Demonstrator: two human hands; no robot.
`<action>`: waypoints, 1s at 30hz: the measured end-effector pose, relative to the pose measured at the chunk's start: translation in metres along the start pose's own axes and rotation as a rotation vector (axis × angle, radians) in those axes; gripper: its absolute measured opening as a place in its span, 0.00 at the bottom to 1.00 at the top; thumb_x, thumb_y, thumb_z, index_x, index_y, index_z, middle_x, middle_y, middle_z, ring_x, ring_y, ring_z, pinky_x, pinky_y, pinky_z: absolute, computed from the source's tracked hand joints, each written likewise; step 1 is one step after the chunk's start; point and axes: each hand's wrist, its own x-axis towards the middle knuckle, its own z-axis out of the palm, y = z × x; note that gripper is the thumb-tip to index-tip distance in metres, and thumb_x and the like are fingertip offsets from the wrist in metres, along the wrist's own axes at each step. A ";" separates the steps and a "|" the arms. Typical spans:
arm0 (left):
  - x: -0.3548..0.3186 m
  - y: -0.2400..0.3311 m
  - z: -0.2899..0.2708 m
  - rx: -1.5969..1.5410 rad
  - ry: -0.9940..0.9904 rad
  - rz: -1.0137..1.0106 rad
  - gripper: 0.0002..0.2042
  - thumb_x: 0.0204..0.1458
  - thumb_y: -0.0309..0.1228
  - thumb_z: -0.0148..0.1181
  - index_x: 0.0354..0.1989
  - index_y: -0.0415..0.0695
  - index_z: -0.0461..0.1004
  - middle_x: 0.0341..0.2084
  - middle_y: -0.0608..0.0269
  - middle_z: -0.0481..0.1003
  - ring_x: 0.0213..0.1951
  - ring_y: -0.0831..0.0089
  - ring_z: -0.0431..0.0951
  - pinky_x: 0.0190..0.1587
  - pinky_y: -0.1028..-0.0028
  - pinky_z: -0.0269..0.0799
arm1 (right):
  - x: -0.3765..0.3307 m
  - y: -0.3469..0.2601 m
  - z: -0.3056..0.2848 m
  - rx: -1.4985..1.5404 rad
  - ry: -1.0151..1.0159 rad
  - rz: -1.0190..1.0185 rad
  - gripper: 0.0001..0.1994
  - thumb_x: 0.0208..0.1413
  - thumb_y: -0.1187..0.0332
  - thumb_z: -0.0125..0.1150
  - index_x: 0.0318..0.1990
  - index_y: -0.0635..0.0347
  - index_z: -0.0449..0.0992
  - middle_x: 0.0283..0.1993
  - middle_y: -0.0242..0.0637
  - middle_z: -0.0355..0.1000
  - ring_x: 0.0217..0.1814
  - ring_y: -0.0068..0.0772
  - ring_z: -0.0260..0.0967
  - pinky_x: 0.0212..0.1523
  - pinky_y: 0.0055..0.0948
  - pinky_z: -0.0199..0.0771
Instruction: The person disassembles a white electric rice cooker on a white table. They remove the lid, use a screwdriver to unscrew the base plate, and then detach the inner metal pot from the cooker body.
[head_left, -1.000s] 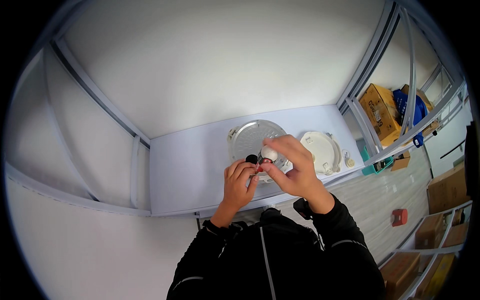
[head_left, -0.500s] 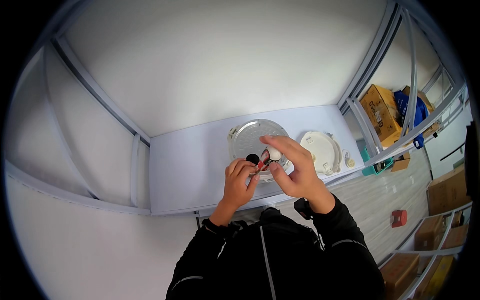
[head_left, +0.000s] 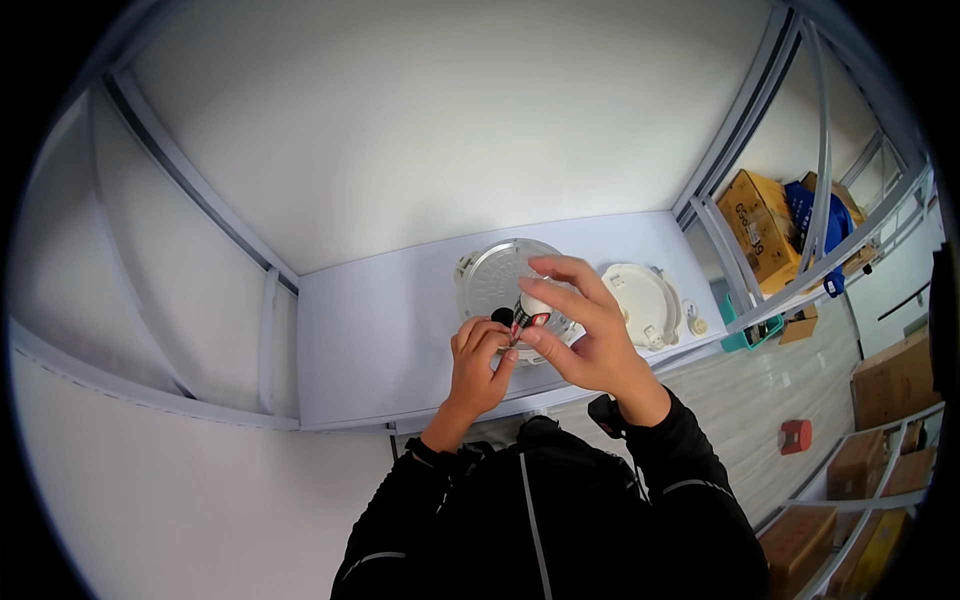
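Note:
A small bottle (head_left: 532, 309) with a white rounded end and a dark and red label tilts over a round silver metal disc (head_left: 490, 285) in a pale housing. My right hand (head_left: 598, 335) holds it, the thumb below and the fingers over the white end. Close by, my left hand (head_left: 478, 365) has its fingers curled and pinched at the bottle's lower end. What lies between those fingertips is too small to make out. A black round piece (head_left: 503, 317) shows just past the left fingers; whether it is held or resting there I cannot tell.
To the right on the white table (head_left: 370, 340) lies a cream round housing (head_left: 640, 300), with a small pale ring-shaped part (head_left: 695, 320) beside it. Metal frame posts stand at both table ends. Beyond are cardboard boxes (head_left: 760, 230), a teal crate (head_left: 742, 335) and a red stool (head_left: 796, 437).
My right hand has turned the bottle, so its label now faces differently and the white end sits further left. My left hand stays nearly where it was.

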 end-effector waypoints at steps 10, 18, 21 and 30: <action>-0.002 -0.001 0.000 -0.007 0.002 -0.012 0.07 0.59 0.32 0.65 0.42 0.44 0.77 0.51 0.61 0.78 0.65 0.53 0.69 0.65 0.54 0.57 | 0.004 -0.004 0.002 0.126 0.024 0.021 0.22 0.56 0.77 0.73 0.59 0.63 0.81 0.57 0.49 0.78 0.56 0.47 0.78 0.57 0.40 0.78; -0.005 0.002 0.000 -0.019 -0.010 -0.047 0.08 0.57 0.31 0.65 0.42 0.45 0.76 0.51 0.62 0.78 0.65 0.54 0.69 0.64 0.54 0.57 | -0.002 0.003 0.004 0.052 0.065 0.021 0.21 0.57 0.76 0.70 0.60 0.62 0.81 0.59 0.50 0.76 0.57 0.49 0.78 0.56 0.37 0.79; -0.003 0.001 0.001 -0.028 0.005 -0.045 0.08 0.57 0.31 0.64 0.43 0.45 0.76 0.51 0.62 0.78 0.65 0.54 0.68 0.64 0.54 0.56 | 0.003 0.002 0.006 0.109 0.091 0.010 0.21 0.56 0.75 0.73 0.59 0.63 0.81 0.54 0.48 0.77 0.53 0.46 0.78 0.53 0.36 0.79; 0.001 0.007 0.002 0.001 0.024 -0.066 0.08 0.55 0.30 0.65 0.42 0.46 0.77 0.50 0.64 0.77 0.65 0.56 0.69 0.62 0.56 0.55 | -0.002 0.006 0.004 0.037 0.041 0.017 0.22 0.57 0.75 0.72 0.59 0.65 0.80 0.62 0.52 0.76 0.56 0.48 0.78 0.56 0.38 0.79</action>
